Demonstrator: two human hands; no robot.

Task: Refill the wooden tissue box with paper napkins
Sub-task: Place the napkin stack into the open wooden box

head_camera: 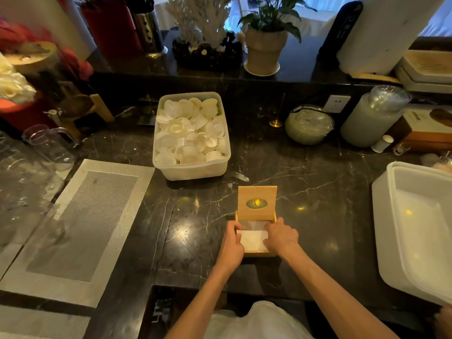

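Head view. I see the wooden tissue box [256, 249] on the dark marble table [318, 216], directly in front of the person and close to the near edge. Its lid [257, 203] stands hinged open and roughly upright at the far side, the oval dispensing slot facing me. Inside the open box lies a white stack of paper napkins [252, 238], flat, with its long axis running left to right across the box.

The left hand [231, 243] sits at the left wall of the box, fingers [232, 226] curled over the left end of the stack. The right hand [281, 237] sits at the right wall, fingers [270, 227] bent down onto the right end. Both hands are clenched on the napkins from opposite ends; neither is released. The stack lies between the two hands, equally near to each, so neither has the advantage of reach.

I judge the stack to be at or near seating depth, and the coming move turns on pressing it straight down, level along that left-right axis. The lid lies beyond the fingers, away from the person, so either hand must reach forward over the napkins to close it
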